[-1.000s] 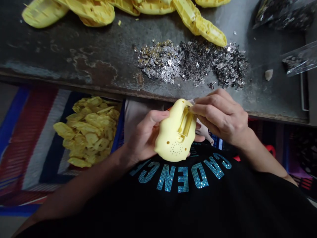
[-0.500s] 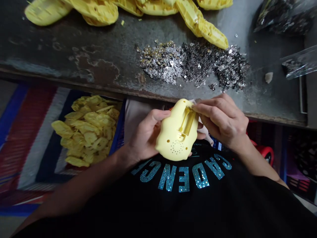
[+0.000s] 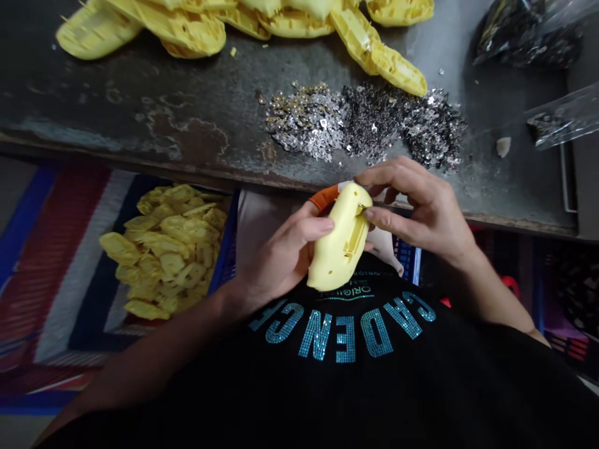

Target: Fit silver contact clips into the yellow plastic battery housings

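Observation:
My left hand [image 3: 276,252] is wrapped round a pale yellow plastic shell [image 3: 340,240] with a slotted battery bay and small holes, held just above my black shirt. An orange part [image 3: 322,197] shows behind the shell's top. My right hand [image 3: 421,209] pinches at the top right edge of the bay, fingers pressed together. What it pinches is too small to make out. The shell is tilted on its side towards the right hand.
A worn dark metal table [image 3: 187,112] lies ahead with heaps of small silver and dark metal contacts [image 3: 365,118]. Yellow shells [image 3: 374,50] lie along its far edge. A bin of small yellow covers [image 3: 163,249] sits low on the left. Plastic bags [image 3: 552,75] lie at right.
The shell has turned from facing me to lying on its side, and my right fingers have shifted along its top edge.

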The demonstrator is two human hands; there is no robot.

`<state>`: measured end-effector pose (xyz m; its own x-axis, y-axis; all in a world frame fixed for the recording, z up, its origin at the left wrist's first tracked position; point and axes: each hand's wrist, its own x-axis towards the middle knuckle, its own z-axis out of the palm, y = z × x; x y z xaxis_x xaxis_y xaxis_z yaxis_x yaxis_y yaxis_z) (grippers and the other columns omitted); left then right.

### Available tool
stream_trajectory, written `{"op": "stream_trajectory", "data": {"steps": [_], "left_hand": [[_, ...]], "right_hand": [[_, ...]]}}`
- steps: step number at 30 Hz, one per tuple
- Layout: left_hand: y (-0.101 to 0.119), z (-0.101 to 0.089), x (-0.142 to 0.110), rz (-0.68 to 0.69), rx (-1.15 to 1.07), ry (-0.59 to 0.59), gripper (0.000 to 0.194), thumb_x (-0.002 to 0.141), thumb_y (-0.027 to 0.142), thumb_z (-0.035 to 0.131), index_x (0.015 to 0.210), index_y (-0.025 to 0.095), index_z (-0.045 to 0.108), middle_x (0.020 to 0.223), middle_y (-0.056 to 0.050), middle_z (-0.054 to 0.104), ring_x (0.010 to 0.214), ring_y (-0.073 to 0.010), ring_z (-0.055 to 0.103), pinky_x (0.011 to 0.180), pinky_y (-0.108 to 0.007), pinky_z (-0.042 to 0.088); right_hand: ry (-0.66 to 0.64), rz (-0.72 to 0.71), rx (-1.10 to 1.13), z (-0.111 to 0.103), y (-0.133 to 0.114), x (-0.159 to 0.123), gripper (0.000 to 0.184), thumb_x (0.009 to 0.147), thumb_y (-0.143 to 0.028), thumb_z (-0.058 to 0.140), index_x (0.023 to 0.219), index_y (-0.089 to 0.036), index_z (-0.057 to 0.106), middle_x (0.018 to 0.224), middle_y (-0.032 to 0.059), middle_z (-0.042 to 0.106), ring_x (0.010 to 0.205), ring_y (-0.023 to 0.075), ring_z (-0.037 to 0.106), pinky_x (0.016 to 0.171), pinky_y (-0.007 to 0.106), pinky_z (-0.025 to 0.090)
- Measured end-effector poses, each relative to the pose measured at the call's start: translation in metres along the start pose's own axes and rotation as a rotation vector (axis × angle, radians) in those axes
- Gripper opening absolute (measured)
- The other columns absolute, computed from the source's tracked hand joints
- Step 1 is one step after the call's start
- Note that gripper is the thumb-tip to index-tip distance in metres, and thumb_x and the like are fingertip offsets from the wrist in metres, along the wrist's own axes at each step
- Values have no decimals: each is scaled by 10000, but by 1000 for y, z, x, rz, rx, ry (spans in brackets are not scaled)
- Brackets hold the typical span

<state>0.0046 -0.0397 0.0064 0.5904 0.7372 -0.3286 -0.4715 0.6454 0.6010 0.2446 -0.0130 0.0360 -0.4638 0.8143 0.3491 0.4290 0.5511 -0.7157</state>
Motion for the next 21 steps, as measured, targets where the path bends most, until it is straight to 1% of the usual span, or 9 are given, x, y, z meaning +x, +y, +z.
{"op": "stream_trajectory", "data": {"steps": [2, 5, 7, 10, 13, 14, 16, 18, 21], "left_hand": [[-3, 0, -2, 80, 103, 57, 575, 926, 325, 785, 1481, 255, 653, 1335, -70, 826, 1123, -302, 833, 831, -338, 675], [-6, -2, -8, 165, 219, 43, 602, 943, 335, 821, 1519, 296, 647, 1299, -52, 836, 1094, -275, 828, 795, -300, 644], [-5, -2, -15, 200, 331, 60, 602, 965, 376, 836, 1538, 305, 666, 1302, -58, 835, 1077, -268, 822, 804, -301, 641], [-1, -1, -25, 260, 582, 104, 607, 957, 417, 869, 1530, 272, 729, 1305, -85, 832, 1108, -306, 806, 891, -359, 660], [4, 0, -28, 382, 837, 83, 540, 939, 365, 885, 1461, 265, 793, 1229, -76, 850, 1109, -324, 800, 1006, -422, 658], [5, 0, -27, 431, 900, 68, 515, 941, 341, 882, 1446, 279, 803, 1248, -69, 850, 1139, -326, 798, 1065, -442, 645], [5, -1, -24, 539, 964, 31, 507, 943, 311, 877, 1445, 310, 803, 1364, -62, 829, 1239, -333, 784, 1168, -477, 605], [3, -1, -21, 613, 982, 3, 520, 949, 301, 873, 1462, 323, 792, 1463, -65, 795, 1292, -335, 774, 1198, -489, 591], [1, -1, -20, 593, 1012, 32, 472, 972, 335, 858, 1441, 313, 806, 1404, -76, 821, 1238, -330, 792, 1162, -471, 606]], "right_hand": [[-75, 3, -20, -3, 0, 5, 305, 1056, -380, 762, 1286, -179, 752, 1159, 64, 798, 955, 171, 728, 808, 307, 612], [-85, -12, -82, -1, 0, 5, 256, 1053, -312, 743, 1279, -191, 731, 1126, 52, 787, 941, 170, 719, 829, 322, 617], [-18, -32, -84, 5, 1, 0, 232, 1040, -292, 748, 1253, -206, 726, 1112, 40, 786, 944, 169, 724, 834, 325, 619], [163, -87, -55, 18, 8, -9, 213, 1027, -297, 750, 1228, -230, 728, 1098, 22, 799, 969, 179, 748, 857, 343, 627], [319, -156, -19, 31, 16, -17, 262, 985, -263, 769, 1245, -259, 739, 1128, 24, 827, 1013, 209, 779, 893, 384, 646], [352, -171, -14, 34, 18, -19, 285, 968, -243, 774, 1250, -266, 743, 1142, 29, 834, 1032, 220, 787, 908, 397, 651], [397, -186, -19, 38, 21, -22, 313, 948, -216, 777, 1253, -280, 750, 1147, 37, 844, 1047, 235, 797, 919, 415, 658], [429, -198, -21, 40, 23, -23, 317, 947, -219, 782, 1256, -284, 757, 1134, 48, 850, 1031, 245, 802, 898, 426, 666], [459, -215, 35, 42, 24, -25, 339, 931, -218, 814, 1265, -260, 770, 1128, 63, 850, 1021, 247, 802, 882, 430, 673]]}}
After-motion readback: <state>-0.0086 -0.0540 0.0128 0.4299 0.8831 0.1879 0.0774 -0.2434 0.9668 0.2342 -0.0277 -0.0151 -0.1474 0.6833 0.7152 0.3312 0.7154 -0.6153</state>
